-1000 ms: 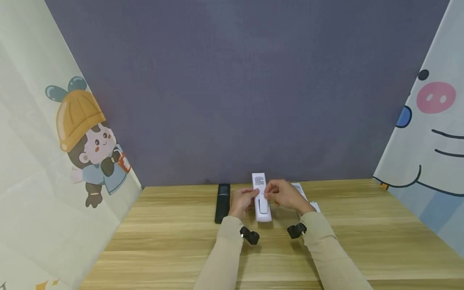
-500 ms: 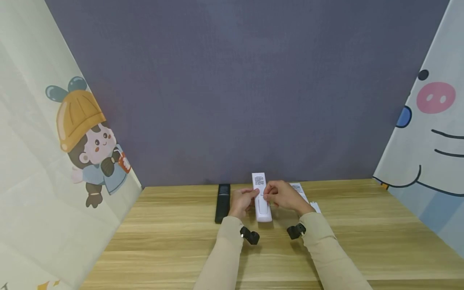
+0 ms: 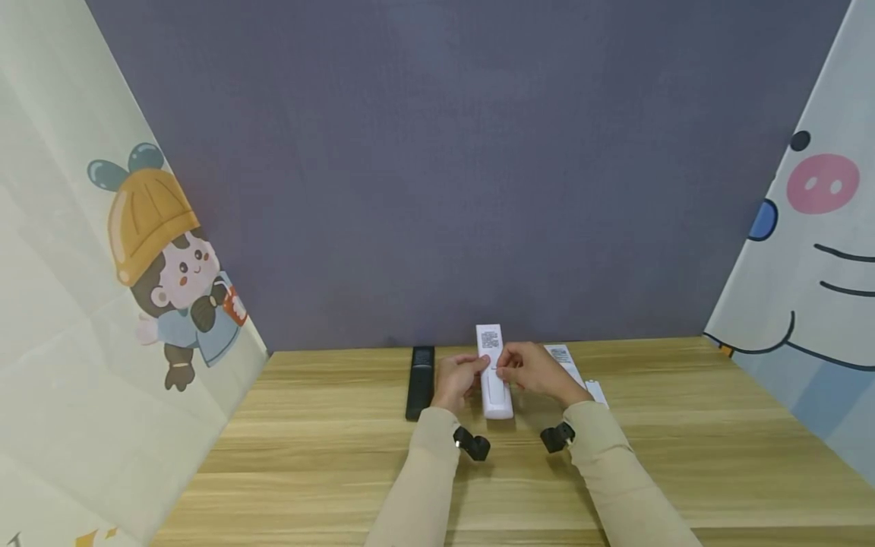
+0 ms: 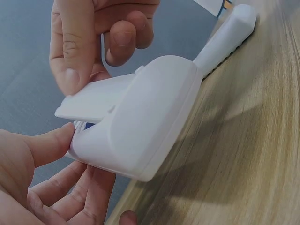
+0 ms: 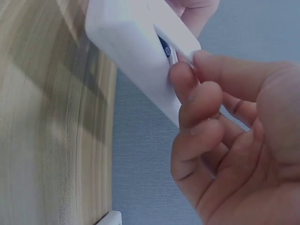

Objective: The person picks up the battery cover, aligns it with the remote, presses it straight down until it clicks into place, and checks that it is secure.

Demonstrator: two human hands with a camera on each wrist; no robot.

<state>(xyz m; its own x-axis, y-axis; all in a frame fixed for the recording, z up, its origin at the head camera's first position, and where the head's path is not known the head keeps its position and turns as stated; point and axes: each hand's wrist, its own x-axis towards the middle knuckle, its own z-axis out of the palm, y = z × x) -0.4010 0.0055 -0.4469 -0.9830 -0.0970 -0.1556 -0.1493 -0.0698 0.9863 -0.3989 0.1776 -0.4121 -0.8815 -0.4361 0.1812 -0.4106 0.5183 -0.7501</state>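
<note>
- While the head view hid much of the cover, it placed the white remote control (image 3: 491,352) back side up over the wooden table (image 3: 307,456), near the middle of the far edge, its near end raised; whether its far end touched the wood could not be told.
- Toward the table's left edge lay a black remote control (image 3: 420,387); toward the right edge, a second white remote control (image 3: 562,354) and a small white panel (image 3: 595,392) lay partly behind the right hand (image 3: 536,368) and its sleeve. Being so near, they could have been knocked by a wide swing of that wrist.
- In the left wrist view the battery cover (image 4: 98,99) sat tilted, its free end lifted off the body. Pressing it at a skewed angle might have bent a tab; a sudden drop could have nipped the left thumb beside the gap.
- There the left hand (image 3: 456,380) gripped the remote, thumb at one side, fingers curled beneath, spread only to the body's breadth.
- In the right wrist view something dark blue (image 5: 165,48), possibly a battery, showed inside; if loose, tipping could have spilled it.
- There the right thumb and forefinger pinched the cover's lifted end, nearly together; so small a hold might have slipped.
</note>
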